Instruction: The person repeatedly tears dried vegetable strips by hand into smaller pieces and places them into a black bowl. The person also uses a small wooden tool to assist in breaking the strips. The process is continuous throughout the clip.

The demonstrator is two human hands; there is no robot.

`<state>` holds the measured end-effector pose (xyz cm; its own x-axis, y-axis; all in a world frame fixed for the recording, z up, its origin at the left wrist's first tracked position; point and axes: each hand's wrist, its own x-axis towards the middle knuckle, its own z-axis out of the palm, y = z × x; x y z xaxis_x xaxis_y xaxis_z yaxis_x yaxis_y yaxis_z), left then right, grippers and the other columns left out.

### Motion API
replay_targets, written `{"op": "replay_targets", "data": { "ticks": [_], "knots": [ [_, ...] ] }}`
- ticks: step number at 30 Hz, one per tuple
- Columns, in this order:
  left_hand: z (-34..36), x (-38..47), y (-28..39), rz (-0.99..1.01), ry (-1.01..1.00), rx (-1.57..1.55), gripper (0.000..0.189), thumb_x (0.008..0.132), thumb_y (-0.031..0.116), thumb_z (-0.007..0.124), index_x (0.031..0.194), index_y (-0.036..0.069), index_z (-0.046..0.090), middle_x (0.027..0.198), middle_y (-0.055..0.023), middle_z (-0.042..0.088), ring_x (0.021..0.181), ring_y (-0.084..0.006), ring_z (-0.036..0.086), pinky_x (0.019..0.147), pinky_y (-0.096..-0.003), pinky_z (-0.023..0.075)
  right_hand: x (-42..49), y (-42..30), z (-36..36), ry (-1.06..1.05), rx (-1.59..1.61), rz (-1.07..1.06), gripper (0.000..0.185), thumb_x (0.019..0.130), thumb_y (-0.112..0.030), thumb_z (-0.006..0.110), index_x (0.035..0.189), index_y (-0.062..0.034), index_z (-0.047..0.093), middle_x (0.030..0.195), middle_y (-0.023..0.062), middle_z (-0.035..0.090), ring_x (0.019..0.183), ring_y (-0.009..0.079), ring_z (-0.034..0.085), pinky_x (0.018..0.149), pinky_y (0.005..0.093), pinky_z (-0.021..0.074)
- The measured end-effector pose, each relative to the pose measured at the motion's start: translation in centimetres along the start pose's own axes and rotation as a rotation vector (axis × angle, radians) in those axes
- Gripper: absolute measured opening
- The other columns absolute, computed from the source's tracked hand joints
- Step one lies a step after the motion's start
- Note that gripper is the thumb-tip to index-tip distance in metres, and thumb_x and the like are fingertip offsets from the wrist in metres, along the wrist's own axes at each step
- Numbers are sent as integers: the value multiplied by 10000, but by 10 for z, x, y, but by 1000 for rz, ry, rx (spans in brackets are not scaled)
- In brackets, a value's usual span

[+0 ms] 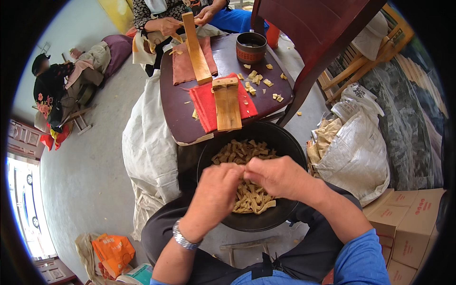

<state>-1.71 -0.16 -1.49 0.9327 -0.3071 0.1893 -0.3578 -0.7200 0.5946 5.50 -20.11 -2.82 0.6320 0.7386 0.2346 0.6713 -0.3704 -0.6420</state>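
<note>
My left hand [218, 190], with a metal-band watch [183, 235] at its wrist, meets my right hand [281, 177] at the fingertips. The fingers of both are bent in a pinch; whatever lies between them is hidden. Beneath them is a round black tub [249, 222] between my knees, partly filled with short yellowish strips [254, 201], some folded. Beyond the tub, on the seat of a dark red wooden chair [178, 121], an L-shaped wooden block [228, 110] rests on a folded red cloth [205, 107].
Several yellowish pieces [253, 76] and a dark metal cup [251, 48] are on the seat. A second wooden piece [196, 53] stands near another person's hands [170, 26]. White sacks [356, 153] and cardboard boxes [409, 221] lie right; an orange bag [113, 251] is at lower left.
</note>
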Motion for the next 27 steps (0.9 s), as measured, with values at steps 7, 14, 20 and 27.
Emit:
{"op": "replay_targets", "data": {
  "ticks": [7,14,20,27],
  "knots": [
    [33,-38,1,-225,-513,-378,209,997,219,537,1016,13,563,928,-228,636,856,-438,615,740,-467,505,-31,-2,7,-519,217,53,242,981,-274,585,907,-57,509,691,191,611,659,413,632,554,494,485],
    [-1,-45,-1,-158,-900,-609,320,1033,281,489,878,2,519,725,-192,563,704,-404,565,647,-459,451,-38,-17,-6,-782,550,81,320,1038,-374,509,890,-91,517,629,152,509,592,368,559,529,435,444],
    [-40,-26,-6,-235,-894,-770,286,1018,245,561,846,18,538,650,-76,524,577,-197,532,555,-333,427,-26,-33,-27,-749,441,79,290,1028,-356,544,899,-96,546,644,128,538,590,313,582,532,393,450],
    [-19,-18,10,-273,-535,-1037,438,929,212,723,1273,15,536,1013,-65,630,965,-148,602,874,-289,486,-22,-34,-43,-655,1180,438,270,1034,-291,566,908,-57,612,680,-15,549,574,77,506,515,259,394]
  ]
}}
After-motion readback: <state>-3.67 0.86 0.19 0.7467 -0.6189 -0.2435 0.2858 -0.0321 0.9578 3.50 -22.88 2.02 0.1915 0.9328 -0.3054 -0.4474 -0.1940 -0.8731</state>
